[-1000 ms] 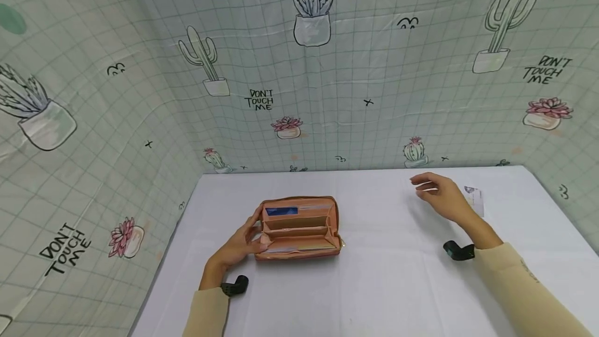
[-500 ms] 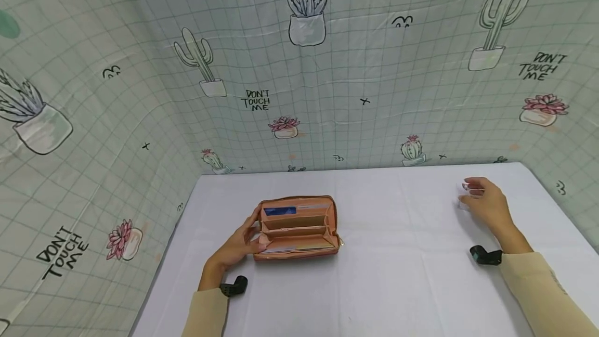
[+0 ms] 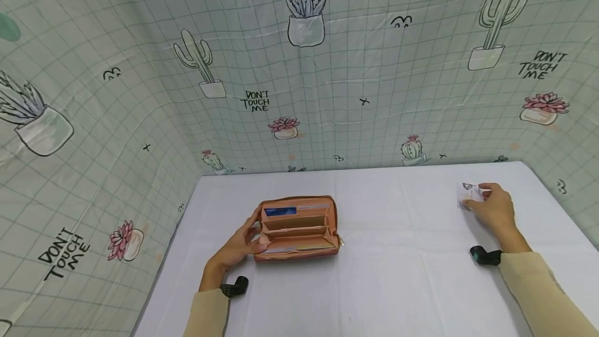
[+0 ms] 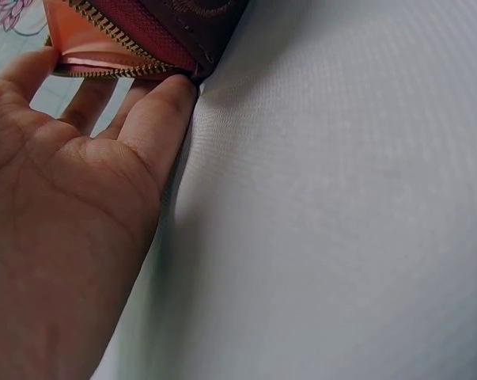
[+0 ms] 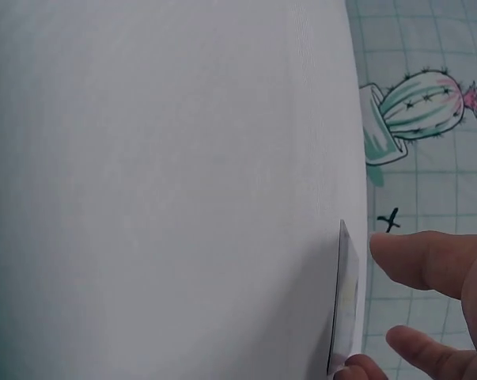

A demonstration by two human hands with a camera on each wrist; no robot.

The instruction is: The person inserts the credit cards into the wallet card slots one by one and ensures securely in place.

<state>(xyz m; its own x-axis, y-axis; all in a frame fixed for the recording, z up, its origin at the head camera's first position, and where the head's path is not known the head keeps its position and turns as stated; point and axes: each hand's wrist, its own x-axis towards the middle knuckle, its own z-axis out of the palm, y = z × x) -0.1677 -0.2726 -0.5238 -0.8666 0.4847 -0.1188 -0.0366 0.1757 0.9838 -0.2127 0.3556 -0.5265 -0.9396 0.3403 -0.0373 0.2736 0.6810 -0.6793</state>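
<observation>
An unzipped tan zip-around wallet [image 3: 299,230] stands wide open on the table's left half. Its pockets face up, with a blue card [image 3: 281,211] in the upper slots. My left hand [image 3: 238,246] holds the wallet by its left side, thumb at the lower corner and fingers along the edge. In the left wrist view, the brass zip [image 4: 131,43] runs close above the fingertips. Far to the right, my right hand [image 3: 496,209] pinches a pale printed card [image 3: 468,191] at its right part. The right wrist view shows this card [image 5: 346,301] nearly edge-on, tilted up from the cloth.
A white cloth [image 3: 383,264] covers the table. Grey-green curtains [image 3: 346,66] printed with cacti rise at the back and both sides. Black wrist cameras [image 3: 485,256] sit at both sleeves.
My right hand has moved right to the pale card, which lay flat behind the wrist, and now grips it. The left hand and wallet stay in place.
</observation>
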